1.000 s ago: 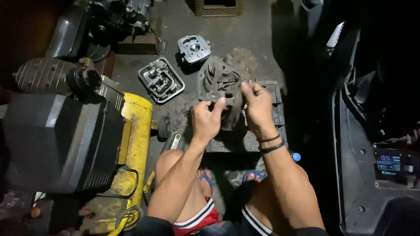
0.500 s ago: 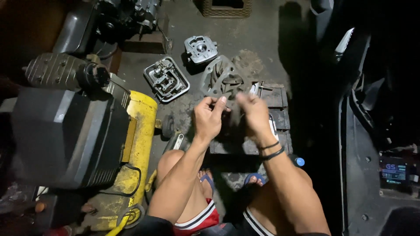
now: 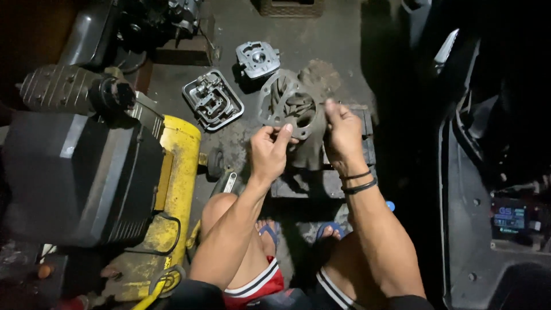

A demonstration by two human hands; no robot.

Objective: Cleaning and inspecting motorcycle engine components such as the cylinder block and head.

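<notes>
Both hands pinch the gasket at its rim, left hand low, right hand at the side, above the engine block. It looks thin, light and tearable, so I judge the outer edge safest.

a grey, grimy engine cylinder block stands tilted on a dark block on the floor, its round bore facing up toward the camera, cooling fins along its left edge. its flange is gripped from below and from the right.
</notes>
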